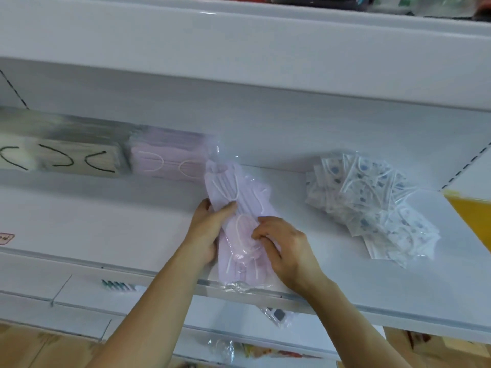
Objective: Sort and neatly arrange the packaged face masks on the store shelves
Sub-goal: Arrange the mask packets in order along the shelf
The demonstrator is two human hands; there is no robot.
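A bundle of lilac face masks in clear plastic packs point(240, 205) lies lengthwise on the white shelf point(106, 221), its near end over the front edge. My left hand point(210, 229) grips its left side, thumb on top. My right hand point(284, 248) presses on its right side with curled fingers. Behind it, against the back wall, stands a tidy stack of lilac mask packs point(167, 158). To the left of that stack stands a stack of beige-grey packs with black ear loops point(69, 155). A loose heap of white, blue-patterned mask packs point(372, 205) lies at the right.
An upper shelf point(239, 49) overhangs the work area. Below the front edge, a lower shelf holds a plastic pack point(279, 316) and other wrapped goods point(252, 350). A yellow panel point(470, 216) shows at the far right. A small label point(5, 238) sits at the left edge.
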